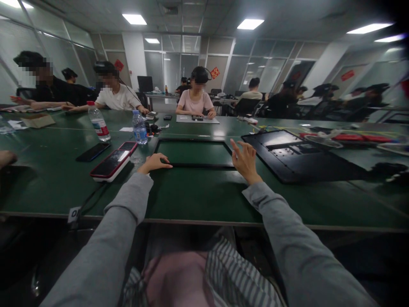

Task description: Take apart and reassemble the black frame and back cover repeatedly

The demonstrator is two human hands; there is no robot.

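Note:
A thin black rectangular frame (201, 166) lies flat on the green table, with bare tabletop showing through its middle. My left hand (156, 163) is at its near left corner, fingers curled and thumb stretched along the near bar, closed on the frame. At the near right corner is my right hand (245, 161), its fingers raised and spread, holding nothing that I can see. That hand hides the frame's corner, so whether it touches the bar is unclear. To the right lies a large black panel (306, 160) with recesses.
Left of the frame are a red-and-white device (111, 165), a dark phone (92, 152), a blue-labelled bottle (139, 128) and a red-capped bottle (98, 123). Across the green table (198, 194) a person in pink (195, 101) works at a light mat. Cables lie far right.

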